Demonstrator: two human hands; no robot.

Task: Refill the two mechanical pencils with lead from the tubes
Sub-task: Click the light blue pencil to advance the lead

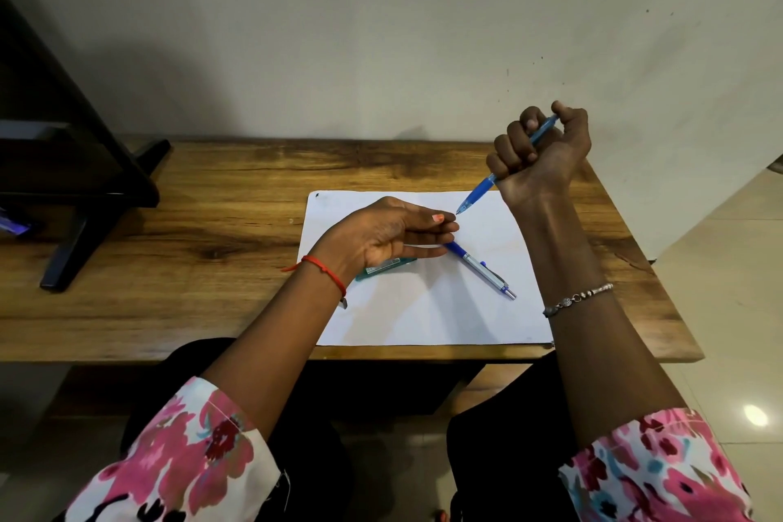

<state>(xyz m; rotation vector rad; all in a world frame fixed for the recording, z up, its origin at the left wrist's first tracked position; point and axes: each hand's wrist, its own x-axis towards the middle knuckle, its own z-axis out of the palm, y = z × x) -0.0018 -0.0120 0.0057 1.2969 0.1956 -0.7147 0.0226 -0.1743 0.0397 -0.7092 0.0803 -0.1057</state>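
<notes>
My right hand (pixel 540 148) is closed in a fist around a blue mechanical pencil (pixel 481 189), thumb on its top end, tip pointing down and left. My left hand (pixel 390 233) hovers over the white paper (pixel 423 309), fingers stretched toward the pencil's tip, thumb and forefinger close together there; whether a lead is pinched between them is too small to tell. A second pencil, silver with a blue grip (pixel 483 269), lies on the paper, partly under my left fingers. A teal lead tube (pixel 387 267) lies under my left palm, mostly hidden.
The paper lies on a narrow wooden table (pixel 190 267) against a pale wall. A black stand (pixel 76 165) occupies the table's left end. The table's right edge drops to a tiled floor (pixel 728 309).
</notes>
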